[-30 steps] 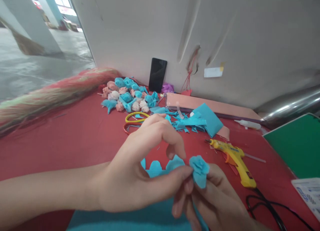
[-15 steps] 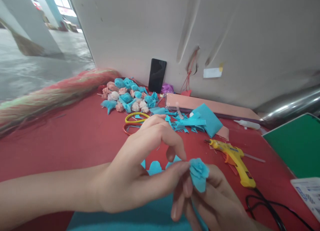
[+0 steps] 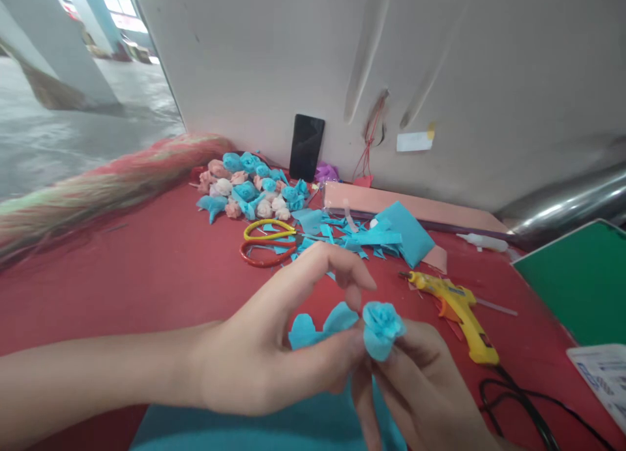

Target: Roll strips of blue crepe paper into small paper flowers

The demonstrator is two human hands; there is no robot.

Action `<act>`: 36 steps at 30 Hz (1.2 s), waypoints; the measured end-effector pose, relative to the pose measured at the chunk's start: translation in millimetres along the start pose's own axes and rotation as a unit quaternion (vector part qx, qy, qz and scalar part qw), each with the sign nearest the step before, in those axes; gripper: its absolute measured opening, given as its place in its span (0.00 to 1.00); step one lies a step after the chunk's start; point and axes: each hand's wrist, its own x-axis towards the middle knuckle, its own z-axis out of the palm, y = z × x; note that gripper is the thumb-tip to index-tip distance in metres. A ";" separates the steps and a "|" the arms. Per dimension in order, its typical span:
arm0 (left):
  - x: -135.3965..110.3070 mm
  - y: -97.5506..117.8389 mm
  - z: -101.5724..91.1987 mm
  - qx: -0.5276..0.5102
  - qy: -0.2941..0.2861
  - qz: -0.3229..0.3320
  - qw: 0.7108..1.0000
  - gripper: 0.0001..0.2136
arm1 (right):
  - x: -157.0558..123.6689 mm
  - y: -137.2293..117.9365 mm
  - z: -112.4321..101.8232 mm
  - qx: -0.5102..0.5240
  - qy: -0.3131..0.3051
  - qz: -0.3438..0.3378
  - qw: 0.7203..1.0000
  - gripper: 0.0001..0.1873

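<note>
A small blue crepe-paper rose [image 3: 382, 327] is upright between my hands, its petals ruffled on top and a smoother petal on the near side. My right hand [image 3: 425, 379] pinches it from below and the right with closed fingers. My left hand [image 3: 274, 347] reaches across from the left, the thumb against the rose's left side. Its bent fingers arch above, with a gap between them and the thumb. Behind the left thumb lie rounded blue paper petals [image 3: 303, 329]. Blue paper [image 3: 254, 428] spreads under both hands, partly hidden by them.
Scissors [image 3: 268, 244] with yellow and red handles lie by blue scraps [image 3: 376, 237]. Finished paper roses [image 3: 247, 190] are heaped behind. A yellow glue gun [image 3: 457, 311] with a black cord is at right. A phone [image 3: 306, 148] leans on the grey panel [image 3: 254, 60].
My left fingers have lifted and opened away from the thumb. The rose has turned a little and shifted slightly left in my right fingers. More of the scissors shows.
</note>
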 end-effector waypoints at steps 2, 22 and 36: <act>-0.7 0.6 -0.2 -0.014 -0.002 -0.012 1.000 0.07 | 0.2 -0.4 0.0 -0.007 0.002 -0.009 1.000 0.20; 3.5 3.0 -2.4 0.107 0.061 0.069 0.990 0.04 | -5.1 -9.9 1.4 -0.217 0.084 -0.161 0.959 0.13; -2.7 -6.5 9.1 -0.011 0.037 0.000 0.999 0.09 | -3.6 -18.6 3.9 -0.360 0.140 -0.266 0.884 0.16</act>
